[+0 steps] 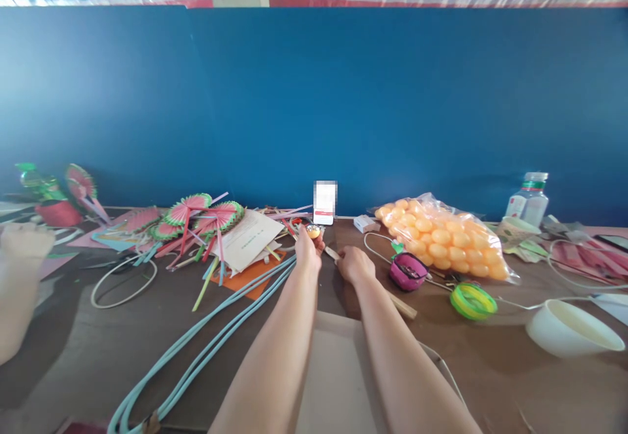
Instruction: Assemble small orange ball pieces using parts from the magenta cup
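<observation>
My left hand (308, 252) is closed around a small, round, yellow-gold thing (314, 231); its exact kind is too small to tell. Just to the right, my right hand (357, 265) is closed on a flat, light stick (332, 253) whose tip points toward my left hand. A wooden piece (403, 306) shows beyond my right forearm; whether it belongs to the same stick I cannot tell. A phone (324, 203) stands upright behind both hands, its screen lit. Beneath my forearms lies a pale flat board or sheet (333, 368).
Pink paper fans (189, 209), papers (252, 237) and light-blue tubes (216, 313) lie to the left, beside another person's hand (24, 244). Rightward are a bag of orange plastic eggs (444, 237), a purple pouch (409, 271), green-yellow tape (473, 301), a white cup (572, 329) and a bottle (530, 201).
</observation>
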{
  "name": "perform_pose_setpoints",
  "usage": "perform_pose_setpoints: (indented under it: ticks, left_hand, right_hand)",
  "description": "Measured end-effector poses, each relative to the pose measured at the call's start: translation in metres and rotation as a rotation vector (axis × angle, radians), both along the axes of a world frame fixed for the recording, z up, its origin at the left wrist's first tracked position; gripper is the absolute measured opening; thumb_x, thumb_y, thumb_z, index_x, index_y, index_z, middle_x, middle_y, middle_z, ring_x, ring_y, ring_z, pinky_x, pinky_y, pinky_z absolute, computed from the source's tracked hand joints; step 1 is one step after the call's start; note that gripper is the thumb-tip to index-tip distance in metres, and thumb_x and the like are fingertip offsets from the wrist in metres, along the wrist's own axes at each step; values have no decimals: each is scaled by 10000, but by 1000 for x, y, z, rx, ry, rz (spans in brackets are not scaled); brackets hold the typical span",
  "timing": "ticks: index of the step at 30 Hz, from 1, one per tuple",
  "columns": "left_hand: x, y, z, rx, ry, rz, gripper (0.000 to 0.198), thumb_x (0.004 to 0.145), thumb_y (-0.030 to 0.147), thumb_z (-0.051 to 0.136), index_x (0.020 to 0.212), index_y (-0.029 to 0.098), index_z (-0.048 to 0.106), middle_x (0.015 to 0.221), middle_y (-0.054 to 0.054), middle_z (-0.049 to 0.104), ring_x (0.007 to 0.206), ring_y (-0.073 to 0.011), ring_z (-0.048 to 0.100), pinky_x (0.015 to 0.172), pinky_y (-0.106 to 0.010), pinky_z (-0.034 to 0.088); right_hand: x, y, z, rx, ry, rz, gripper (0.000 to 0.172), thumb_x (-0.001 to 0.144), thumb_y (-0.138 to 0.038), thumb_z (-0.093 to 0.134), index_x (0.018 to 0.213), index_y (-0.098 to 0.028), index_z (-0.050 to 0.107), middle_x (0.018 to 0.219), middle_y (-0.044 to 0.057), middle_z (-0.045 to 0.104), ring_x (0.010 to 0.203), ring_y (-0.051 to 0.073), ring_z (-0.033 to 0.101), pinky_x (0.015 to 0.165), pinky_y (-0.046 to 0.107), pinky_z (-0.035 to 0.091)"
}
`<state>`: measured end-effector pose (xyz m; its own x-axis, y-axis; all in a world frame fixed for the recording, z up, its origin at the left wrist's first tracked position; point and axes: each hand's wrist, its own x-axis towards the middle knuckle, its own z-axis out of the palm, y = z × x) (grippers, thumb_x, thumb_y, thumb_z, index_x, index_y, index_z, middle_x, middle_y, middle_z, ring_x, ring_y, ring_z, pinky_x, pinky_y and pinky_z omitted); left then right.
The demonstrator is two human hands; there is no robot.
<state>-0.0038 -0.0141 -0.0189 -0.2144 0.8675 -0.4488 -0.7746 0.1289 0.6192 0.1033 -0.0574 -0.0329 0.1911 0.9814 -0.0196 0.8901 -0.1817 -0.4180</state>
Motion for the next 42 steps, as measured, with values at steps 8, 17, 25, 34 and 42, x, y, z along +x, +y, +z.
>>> perform_pose_setpoints:
  ticks: [8, 17, 25, 34, 42]
  left_hand:
    - [2, -3, 4, 16, 19, -36, 397, 942, 462, 457, 811, 112, 592, 632, -54, 613, 425, -69, 503, 411, -160, 387]
    - [4, -9, 3, 139, 79, -116, 362, 956, 406, 448, 839, 104, 610, 680, -62, 632, 472, -79, 539, 448, -179, 425]
    - [6, -15, 4, 305, 95, -225, 220, 906, 308, 537, 994, 137, 643, 734, -34, 632, 550, -94, 589, 524, -200, 471]
    - [5, -16, -1, 505, 172, -359, 292, 824, 289, 625, 1084, 171, 687, 864, -54, 678, 659, -113, 617, 605, -218, 477]
    - [7, -18, 1, 503, 208, -381, 304, 825, 277, 617, 1100, 170, 691, 837, -48, 681, 647, -118, 604, 627, -233, 476]
  right_hand:
    - [1, 1, -2, -21, -13, -1, 302, 776, -176, 565, 996, -281, 744, 1129, 99, 700, 1063, 279, 652, 838, 383, 496]
    - [0, 5, 3, 301, 378, -36, 288, 847, -319, 560, 1084, -249, 709, 1124, 75, 702, 1010, 207, 659, 878, 326, 486]
    - [-1, 12, 6, 443, 1041, -33, 308, 788, -409, 602, 977, -200, 727, 948, 51, 740, 810, 186, 673, 694, 281, 516]
    - [-1, 11, 8, 352, 1354, -68, 432, 670, -546, 705, 954, -222, 735, 818, 19, 712, 710, 152, 629, 562, 233, 441]
    - [1, 4, 16, 331, 1374, -55, 462, 633, -552, 745, 974, -239, 729, 892, 18, 717, 798, 159, 627, 605, 233, 433]
